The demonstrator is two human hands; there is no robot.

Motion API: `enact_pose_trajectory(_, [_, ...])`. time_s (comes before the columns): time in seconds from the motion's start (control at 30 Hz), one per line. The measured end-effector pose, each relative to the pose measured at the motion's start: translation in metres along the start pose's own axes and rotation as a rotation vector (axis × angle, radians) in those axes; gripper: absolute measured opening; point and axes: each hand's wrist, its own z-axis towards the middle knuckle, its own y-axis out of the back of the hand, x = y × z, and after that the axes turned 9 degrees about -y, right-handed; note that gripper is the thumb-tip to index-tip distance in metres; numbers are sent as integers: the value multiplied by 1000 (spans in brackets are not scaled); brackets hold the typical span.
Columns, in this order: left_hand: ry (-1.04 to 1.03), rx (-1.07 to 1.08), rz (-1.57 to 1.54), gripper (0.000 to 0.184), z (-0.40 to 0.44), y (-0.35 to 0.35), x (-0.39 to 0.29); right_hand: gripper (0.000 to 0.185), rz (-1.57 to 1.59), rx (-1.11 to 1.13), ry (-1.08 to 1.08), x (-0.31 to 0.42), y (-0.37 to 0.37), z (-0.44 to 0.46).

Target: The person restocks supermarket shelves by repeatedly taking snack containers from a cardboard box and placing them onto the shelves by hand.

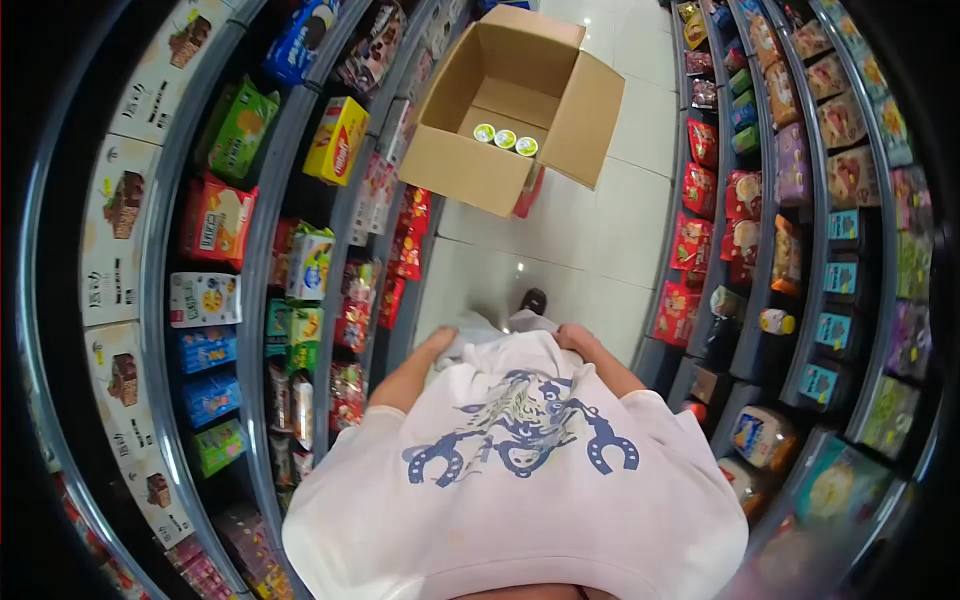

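Both my hands are low beside my body, by the hem of my white printed shirt (520,500). My left hand (437,342) is at the left side of the grey trousers, its fingers too small and blurred to make out. On the other side, my right hand (574,338) lies against the shirt's hem, with its fingers partly hidden. Ahead of me an open cardboard box (465,168) has its flaps spread. Three round-lidded containers (505,139) stand in a row inside it.
Shelves of packaged snacks line the left (262,330) and right (822,230) of the aisle. Pale floor tiles (610,225) run between them. A dark shoe (534,300) shows below the box, and something red (529,194) is beneath its near flap.
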Motion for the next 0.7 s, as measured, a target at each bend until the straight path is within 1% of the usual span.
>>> enact_pose_trajectory(0.03, [12,14,-23,71,-9,-19,3,49,15,-17,14,2,-8,-9])
enact_pose_trajectory(0.07, [87,-63,-158,70,-11,-22,6,49,24,-38,28,0,-12,-17])
enact_pose_trajectory(0.1, [-8,-16,-142,71,56,-42,-46,49,-24,-97,-33,-44,52,-5])
enact_pose_trajectory(0.17, [-22,-29,-99,69,79,-28,-34,49,63,-74,-3,-31,52,-3])
enact_pose_trajectory(0.27, [-114,-33,160,64,89,-11,-55,49,117,-67,-86,-37,44,20])
enact_pose_trajectory(0.37, [-188,50,422,54,81,26,-118,50,192,-33,-221,-32,60,13])
enact_pose_trajectory(0.4, [-371,-58,514,50,71,37,-141,51,253,-48,-288,-26,67,11])
enact_pose_trajectory(0.43, [-561,-166,604,45,63,48,-166,49,306,-111,-336,-23,72,11])
enact_pose_trajectory(0.5, [-729,-75,626,40,69,72,-217,44,458,-239,-417,-18,75,19])
enact_pose_trajectory(0.57, [-991,-77,495,39,81,87,-251,41,631,-347,-463,-9,75,31])
enact_pose_trajectory(0.6, [-988,26,477,37,72,103,-282,39,697,-391,-483,-3,78,29])
enact_pose_trajectory(0.63, [-988,127,454,36,59,125,-320,40,830,-392,-500,7,79,32])
enact_pose_trajectory(0.7, [-1051,245,440,33,62,157,-373,42,1087,-409,-530,26,89,39])
